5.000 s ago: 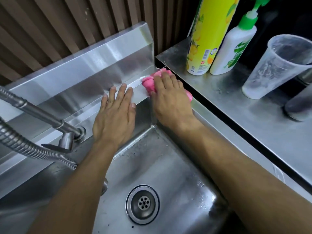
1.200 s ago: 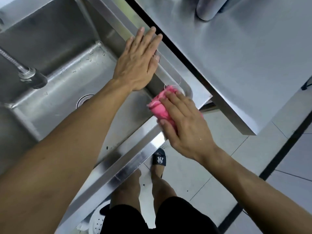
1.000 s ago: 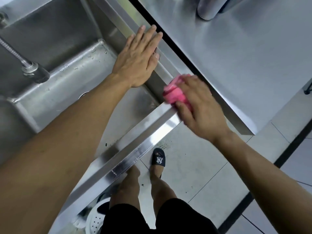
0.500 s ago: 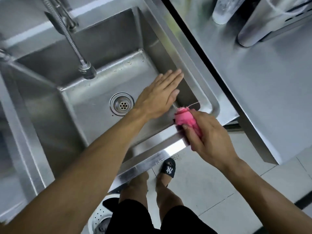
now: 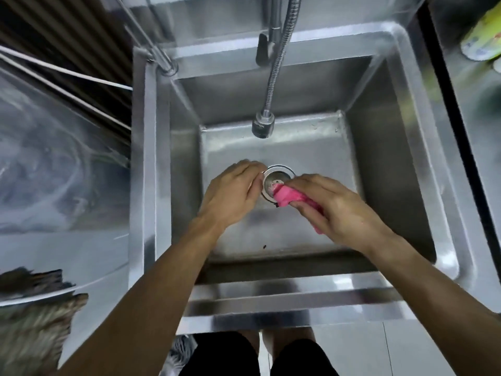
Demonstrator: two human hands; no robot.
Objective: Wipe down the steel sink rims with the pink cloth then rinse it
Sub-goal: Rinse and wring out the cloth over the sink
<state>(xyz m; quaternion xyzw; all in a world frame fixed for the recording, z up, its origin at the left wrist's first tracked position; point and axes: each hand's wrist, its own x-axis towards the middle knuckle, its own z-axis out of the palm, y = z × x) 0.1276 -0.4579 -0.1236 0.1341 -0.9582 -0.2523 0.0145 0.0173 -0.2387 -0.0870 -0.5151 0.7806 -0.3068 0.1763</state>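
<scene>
I look straight down into the steel sink (image 5: 401,164), its front rim bare below my forearms and the hose spray head (image 5: 263,127) hanging over the basin's far side. My right hand (image 5: 339,210) grips the bunched pink cloth (image 5: 288,195) just above the drain (image 5: 273,180), while my left hand (image 5: 233,194) hovers beside it, fingers loosely curled and holding nothing.

Only the hanging spray head (image 5: 263,127) obstructs the sink (image 5: 401,164) basin's back half.

the right hand (image 5: 339,210) covers most of the pink cloth (image 5: 288,196), and the cloth hides part of the drain (image 5: 273,176). the yellow bottle (image 5: 485,36) is cut by the right edge. the left side is blurred.
</scene>
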